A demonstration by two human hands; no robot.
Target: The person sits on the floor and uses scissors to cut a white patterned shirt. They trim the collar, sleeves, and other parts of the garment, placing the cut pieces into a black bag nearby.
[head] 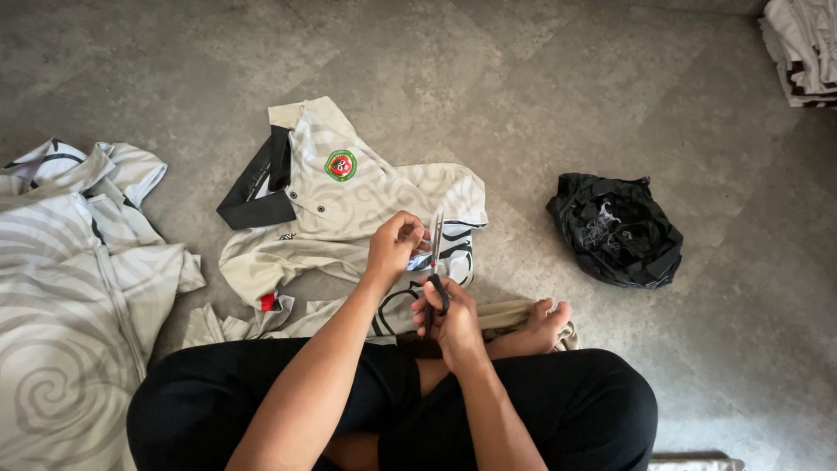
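Note:
A cream shirt (349, 196) with a swirl pattern, a black collar and a round red-and-green badge lies on the floor in front of my crossed legs. My right hand (449, 318) grips black-handled scissors (435, 253), blades pointing up and away from me. My left hand (394, 244) pinches a small piece of the shirt's fabric right beside the blades. My bare foot (545, 324) rests on the shirt's lower edge.
A heap of similar swirl-patterned garments (74, 288) lies at the left. A crumpled black plastic bag (617, 228) sits on the grey stone floor (523, 105) to the right. Folded light garments (802, 48) are stacked at the top right corner.

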